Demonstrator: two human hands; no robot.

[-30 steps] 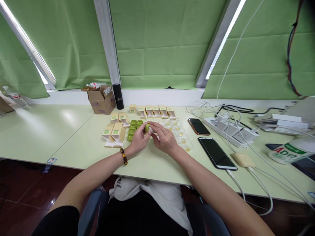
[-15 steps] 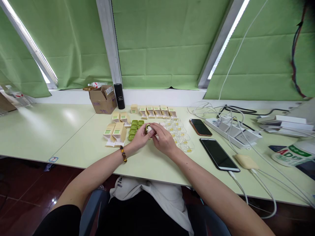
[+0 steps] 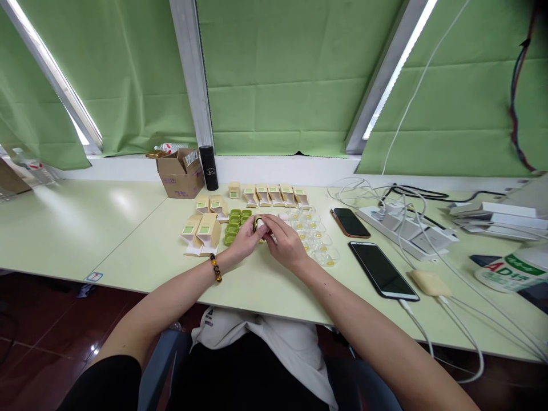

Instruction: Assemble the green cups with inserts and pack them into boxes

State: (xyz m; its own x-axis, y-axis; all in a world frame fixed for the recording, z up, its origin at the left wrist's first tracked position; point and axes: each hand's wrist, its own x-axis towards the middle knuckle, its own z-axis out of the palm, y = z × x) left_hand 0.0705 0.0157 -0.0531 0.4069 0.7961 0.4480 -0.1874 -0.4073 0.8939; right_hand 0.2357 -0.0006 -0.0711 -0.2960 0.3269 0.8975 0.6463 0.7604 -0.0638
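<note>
Bare desk (image 3: pixel 265 285) lay open along the near edge, room to slide in. Toward the far edge, cartons (image 3: pixel 201 231) and green cups (image 3: pixel 233 224) crowded the left, clear trays (image 3: pixel 319 242) the right. Two phones (image 3: pixel 381 268), a power strip (image 3: pixel 406 228) and cables (image 3: pixel 454 308) clogged the right end. The left end stayed bare.

Office workspace, long desk (image 3: pixel 128 240), green window blinds (image 3: pixel 282 74), power strip (image 3: pixel 406 228), charging phones (image 3: pixel 382 269)

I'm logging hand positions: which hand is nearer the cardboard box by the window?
Left. The left hand lies nearer the cardboard box; the right hand sits farther along the table.
</note>
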